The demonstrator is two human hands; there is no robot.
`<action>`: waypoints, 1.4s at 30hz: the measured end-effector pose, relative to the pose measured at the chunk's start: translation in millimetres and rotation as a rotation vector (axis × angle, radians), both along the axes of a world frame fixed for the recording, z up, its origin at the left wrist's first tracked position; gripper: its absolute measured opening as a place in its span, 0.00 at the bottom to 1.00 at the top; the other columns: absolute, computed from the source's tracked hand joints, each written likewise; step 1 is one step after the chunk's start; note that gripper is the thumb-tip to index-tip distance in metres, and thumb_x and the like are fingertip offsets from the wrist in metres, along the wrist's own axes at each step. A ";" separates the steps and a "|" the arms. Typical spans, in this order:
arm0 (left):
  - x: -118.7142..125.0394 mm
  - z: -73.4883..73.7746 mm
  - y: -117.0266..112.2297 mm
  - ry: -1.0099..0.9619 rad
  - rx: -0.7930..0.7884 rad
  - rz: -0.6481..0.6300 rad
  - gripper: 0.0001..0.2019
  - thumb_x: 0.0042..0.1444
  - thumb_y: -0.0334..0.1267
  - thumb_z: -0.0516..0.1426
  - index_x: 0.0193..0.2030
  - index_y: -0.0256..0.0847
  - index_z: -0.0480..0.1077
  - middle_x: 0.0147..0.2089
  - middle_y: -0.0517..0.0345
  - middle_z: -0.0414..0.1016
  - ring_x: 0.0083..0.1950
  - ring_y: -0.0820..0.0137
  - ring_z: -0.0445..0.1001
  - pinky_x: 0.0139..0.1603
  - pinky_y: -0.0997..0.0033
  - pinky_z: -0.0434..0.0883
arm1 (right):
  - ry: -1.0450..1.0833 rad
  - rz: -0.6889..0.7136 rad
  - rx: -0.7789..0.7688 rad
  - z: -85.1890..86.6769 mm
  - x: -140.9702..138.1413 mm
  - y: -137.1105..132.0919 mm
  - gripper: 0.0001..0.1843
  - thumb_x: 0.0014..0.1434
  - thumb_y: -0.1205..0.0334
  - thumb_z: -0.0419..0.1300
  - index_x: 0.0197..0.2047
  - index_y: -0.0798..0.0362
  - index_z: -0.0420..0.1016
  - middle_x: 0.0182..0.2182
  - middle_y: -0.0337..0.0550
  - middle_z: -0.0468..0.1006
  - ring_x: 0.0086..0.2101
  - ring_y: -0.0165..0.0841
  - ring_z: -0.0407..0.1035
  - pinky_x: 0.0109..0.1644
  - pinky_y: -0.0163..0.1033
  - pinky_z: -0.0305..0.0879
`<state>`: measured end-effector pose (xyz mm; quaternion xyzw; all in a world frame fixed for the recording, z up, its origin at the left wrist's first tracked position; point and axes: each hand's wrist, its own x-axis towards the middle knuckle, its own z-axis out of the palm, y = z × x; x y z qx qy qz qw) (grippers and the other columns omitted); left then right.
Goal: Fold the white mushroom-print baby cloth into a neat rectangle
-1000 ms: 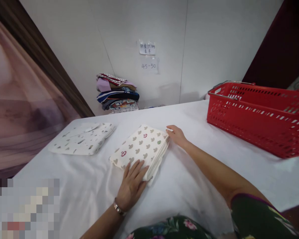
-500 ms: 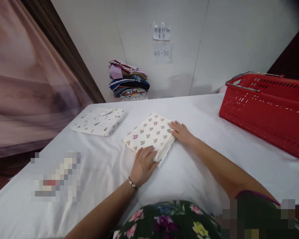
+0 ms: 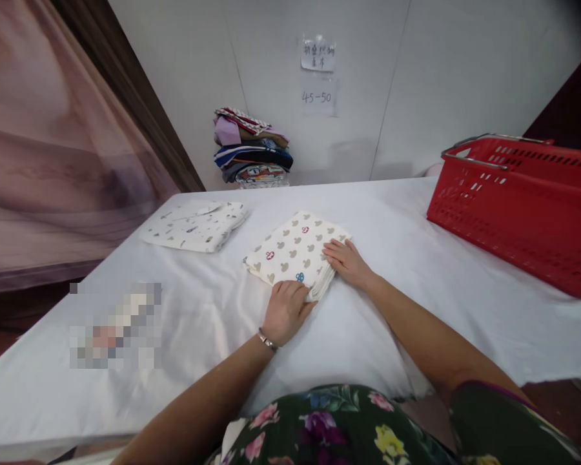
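Note:
A folded cream cloth with heart and mushroom prints (image 3: 293, 248) lies in the middle of the white-covered table (image 3: 416, 271). My left hand (image 3: 285, 310) rests on its near corner, fingers curled over the edge. My right hand (image 3: 346, 261) lies flat on its right edge with fingers stretched out. A second folded white cloth with small prints (image 3: 196, 225) lies to the left, apart from both hands.
A red plastic basket (image 3: 518, 206) with metal handles stands at the table's right. A stack of folded colourful clothes (image 3: 252, 148) sits against the white wall at the back. Paper notes (image 3: 318, 55) hang on the wall. A blurred patch covers the left front.
The view has shifted, so everything sits higher and further right. My right hand has slid down along the cloth's right edge, and my left hand's fingers have curled over the near corner.

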<state>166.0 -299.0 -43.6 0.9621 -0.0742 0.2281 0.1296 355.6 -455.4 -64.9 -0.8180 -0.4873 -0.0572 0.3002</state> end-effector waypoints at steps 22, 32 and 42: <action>-4.3 0.1 6.3 -0.064 0.061 0.083 0.12 0.55 0.41 0.53 0.44 0.38 0.65 0.42 0.49 0.72 0.46 0.61 0.69 0.46 0.60 0.65 | 0.401 -0.529 0.285 6.6 9.9 -20.8 0.19 0.54 0.64 0.51 0.48 0.48 0.73 0.45 0.40 0.75 0.44 0.35 0.68 0.51 0.42 0.63; -5.6 11.2 5.2 -0.132 0.167 0.096 0.09 0.55 0.37 0.51 0.41 0.39 0.65 0.40 0.48 0.73 0.44 0.60 0.69 0.46 0.59 0.63 | 0.427 -0.560 0.288 -2.5 18.7 -22.8 0.23 0.55 0.62 0.51 0.55 0.49 0.66 0.47 0.42 0.74 0.38 0.31 0.70 0.47 0.38 0.64; -11.1 17.8 2.6 -0.097 0.080 0.031 0.09 0.55 0.41 0.53 0.40 0.40 0.67 0.41 0.51 0.73 0.44 0.62 0.70 0.49 0.57 0.64 | 0.372 -0.569 0.289 -16.6 27.2 -23.3 0.22 0.56 0.60 0.50 0.54 0.50 0.67 0.47 0.42 0.74 0.43 0.33 0.69 0.49 0.38 0.64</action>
